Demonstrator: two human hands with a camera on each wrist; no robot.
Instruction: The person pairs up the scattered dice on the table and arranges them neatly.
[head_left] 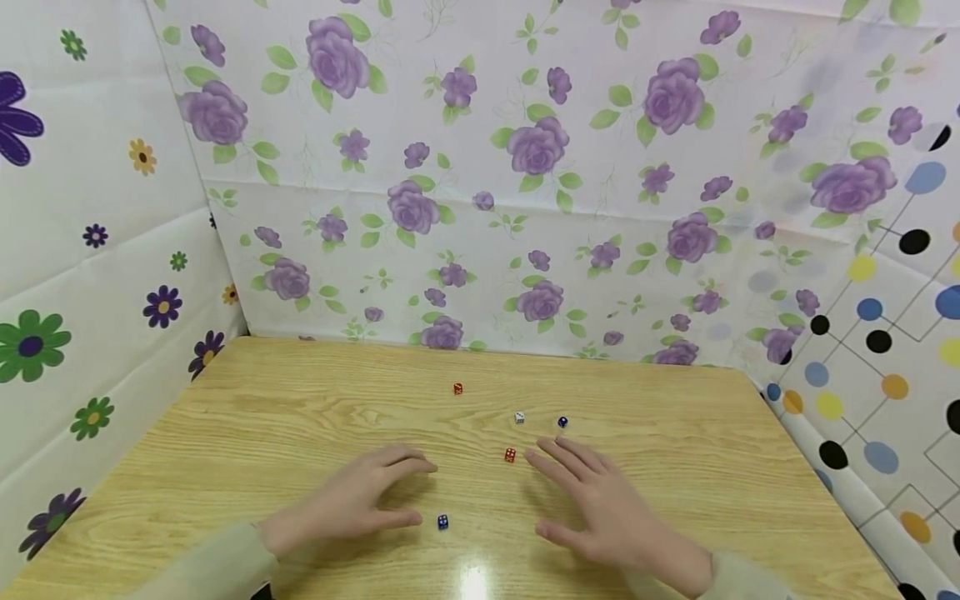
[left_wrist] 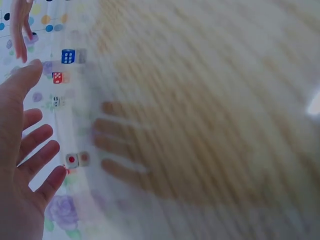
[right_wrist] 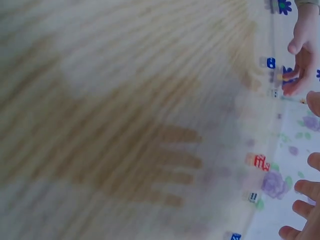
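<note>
My left hand (head_left: 360,496) hovers over the wooden table with its fingers loosely bent, holding nothing. A blue die (head_left: 443,522) lies just right of its thumb. A white die with a red dot (left_wrist: 72,160) shows beyond the left fingers in the left wrist view; the hand hides it in the head view. My right hand (head_left: 603,504) is also raised, fingers spread and holding nothing. Near its index fingertip lies a red die (head_left: 510,455). Farther back are a white die (head_left: 520,417), a second blue die (head_left: 562,422) and a second red die (head_left: 458,388).
The light wooden table (head_left: 300,383) meets a purple-flowered cloth wall (head_left: 480,242) at the back. A daisy-patterned sheet (head_left: 112,275) stands on the left, and a dotted sheet (head_left: 855,367) on the right. Glare shows at the table's near middle.
</note>
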